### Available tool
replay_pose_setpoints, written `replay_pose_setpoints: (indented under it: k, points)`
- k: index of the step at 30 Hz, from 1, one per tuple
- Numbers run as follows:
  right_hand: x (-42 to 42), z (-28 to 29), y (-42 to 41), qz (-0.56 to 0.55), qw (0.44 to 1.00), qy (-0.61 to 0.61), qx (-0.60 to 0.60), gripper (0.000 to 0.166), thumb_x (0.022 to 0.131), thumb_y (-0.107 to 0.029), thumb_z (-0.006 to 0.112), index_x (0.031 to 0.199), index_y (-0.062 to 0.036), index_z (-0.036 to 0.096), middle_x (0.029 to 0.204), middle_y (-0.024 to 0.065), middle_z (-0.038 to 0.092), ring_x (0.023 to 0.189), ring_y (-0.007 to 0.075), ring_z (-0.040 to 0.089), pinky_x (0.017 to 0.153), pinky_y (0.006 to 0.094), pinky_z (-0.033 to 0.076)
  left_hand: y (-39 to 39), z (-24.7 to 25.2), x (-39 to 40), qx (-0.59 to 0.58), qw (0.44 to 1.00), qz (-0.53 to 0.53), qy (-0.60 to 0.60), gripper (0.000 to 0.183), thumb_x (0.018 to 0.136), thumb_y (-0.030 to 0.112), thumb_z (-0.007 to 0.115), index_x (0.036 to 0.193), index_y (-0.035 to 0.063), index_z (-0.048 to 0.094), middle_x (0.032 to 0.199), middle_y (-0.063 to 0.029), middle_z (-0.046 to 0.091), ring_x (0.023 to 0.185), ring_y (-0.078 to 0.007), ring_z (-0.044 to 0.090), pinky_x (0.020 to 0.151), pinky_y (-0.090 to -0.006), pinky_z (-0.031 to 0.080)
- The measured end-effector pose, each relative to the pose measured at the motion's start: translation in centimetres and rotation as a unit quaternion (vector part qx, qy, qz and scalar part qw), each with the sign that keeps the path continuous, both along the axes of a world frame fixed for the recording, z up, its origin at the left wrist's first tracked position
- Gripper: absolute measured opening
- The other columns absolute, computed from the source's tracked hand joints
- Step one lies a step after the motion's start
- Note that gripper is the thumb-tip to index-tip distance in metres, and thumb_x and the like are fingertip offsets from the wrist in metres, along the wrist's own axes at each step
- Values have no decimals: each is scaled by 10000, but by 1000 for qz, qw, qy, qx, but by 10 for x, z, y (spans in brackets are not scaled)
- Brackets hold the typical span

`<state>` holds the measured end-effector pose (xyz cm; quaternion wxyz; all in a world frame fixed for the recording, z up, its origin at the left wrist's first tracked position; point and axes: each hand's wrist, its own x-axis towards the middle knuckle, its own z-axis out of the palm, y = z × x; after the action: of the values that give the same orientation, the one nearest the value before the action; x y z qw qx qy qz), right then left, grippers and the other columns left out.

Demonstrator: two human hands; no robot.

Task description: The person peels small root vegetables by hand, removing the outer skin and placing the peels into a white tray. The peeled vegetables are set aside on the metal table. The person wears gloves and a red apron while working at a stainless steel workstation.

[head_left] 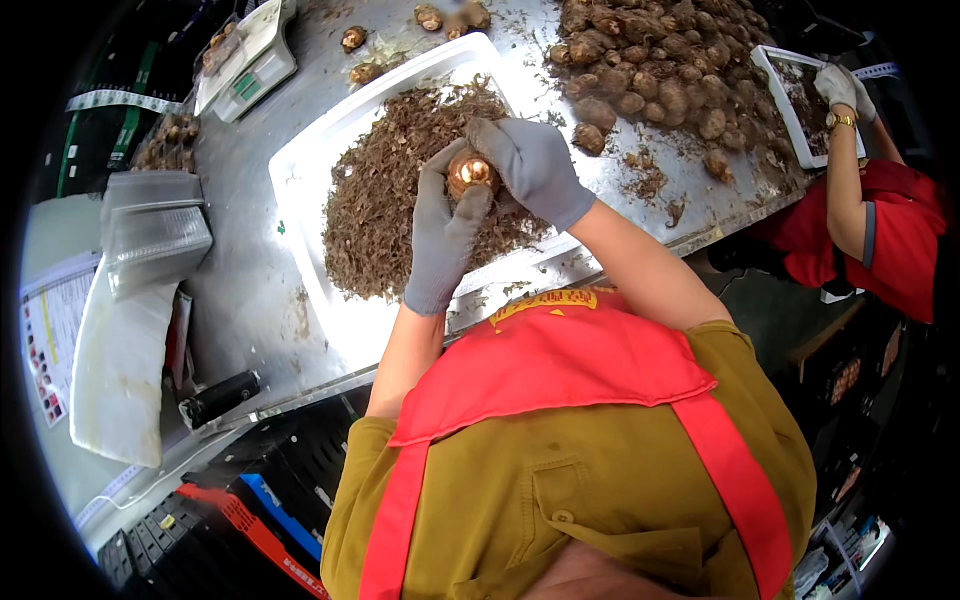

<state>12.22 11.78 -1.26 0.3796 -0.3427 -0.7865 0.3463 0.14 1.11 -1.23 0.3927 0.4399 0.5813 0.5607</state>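
Observation:
My left hand point(442, 232), in a grey knit glove, cups a small brown taro corm point(474, 174) with a pale, bare patch on its upper end. The thumb lies across the corm's near side. My right hand point(538, 166), gloved the same way, has its bent fingers against the corm's upper right side; its thumb is hidden. Both hands are above a white tray point(304, 229) holding a thick heap of brown fibrous husk point(379, 202). Beneath my hands, part of the heap is covered from sight.
A large pile of unpeeled taro corms point(667, 67) lies at the back right of the metal table point(247, 255). A scale point(255, 60) and clear plastic trays point(154, 225) stand left. At right, a co-worker's gloved hands point(836, 86) are over another white tray point(772, 75).

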Motion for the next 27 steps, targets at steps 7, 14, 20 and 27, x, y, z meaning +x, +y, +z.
replay_pose_setpoints:
  k: [7,14,20,27]
  points:
    - [4,7,2,27,970,86,-225,420,938,-374,592,1085,11,675,931,186,692,859,262,675,766,341,515,5,-1,-8,36,996,54,-62,684,828,324,744,1355,-1,455,1314,-112,507,1184,-198,517,1025,-316,411]
    - [7,20,-28,9,989,62,-131,285,865,-231,652,1030,-8,715,942,175,699,848,310,683,754,349,530,4,6,-8,25,991,78,102,687,754,133,785,1349,13,464,1319,-121,524,1193,-200,536,1028,-324,430]
    - [0,12,-27,-35,997,67,2,189,863,-192,641,934,-24,690,863,152,676,774,327,654,713,397,519,0,16,2,15,988,88,125,712,718,42,784,1353,16,464,1326,-118,533,1199,-203,544,1044,-329,429]
    - [11,-13,5,74,987,-134,-41,296,952,-311,544,903,-39,650,839,169,646,786,367,620,735,428,493,-5,20,-12,55,993,76,69,748,714,61,803,1373,22,452,1373,-119,498,1220,-207,526,1041,-326,435]
